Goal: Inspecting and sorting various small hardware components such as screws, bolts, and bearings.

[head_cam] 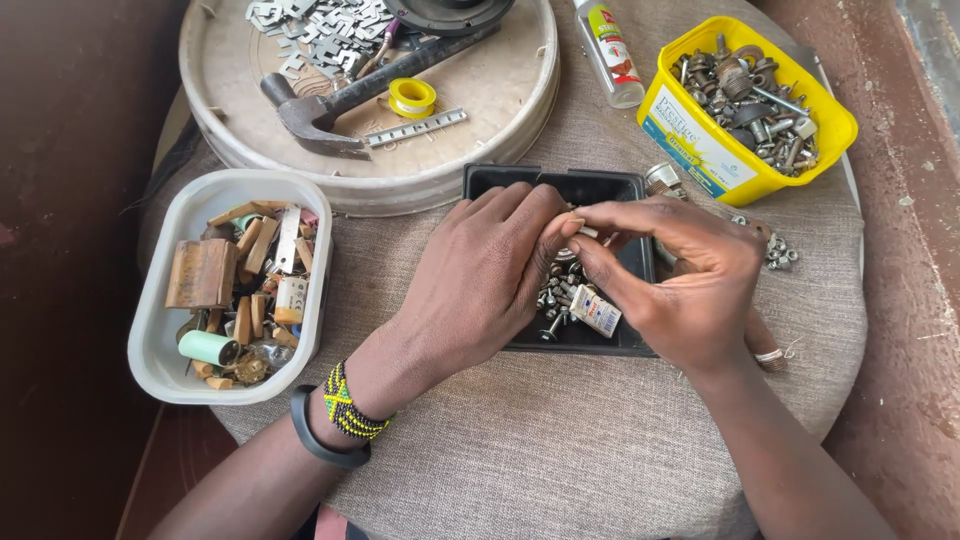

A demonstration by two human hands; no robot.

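My left hand [480, 280] and my right hand [675, 275] meet over a black rectangular tray [500, 182] that holds several screws and bolts [558, 292] and a small white packet [596, 310]. The fingertips of both hands pinch one small metal piece [588, 231] between them. Most of that piece is hidden by my fingers. On my left wrist sit a black band and a beaded bracelet [345, 405].
A white tub [160, 330] of wooden bits and small parts stands at the left. Behind is a round tray [520, 100] with a hammer [330, 105], yellow tape roll [412, 97] and metal clips. A yellow tub [700, 150] of bolts is at the right, with a small bottle [610, 50].
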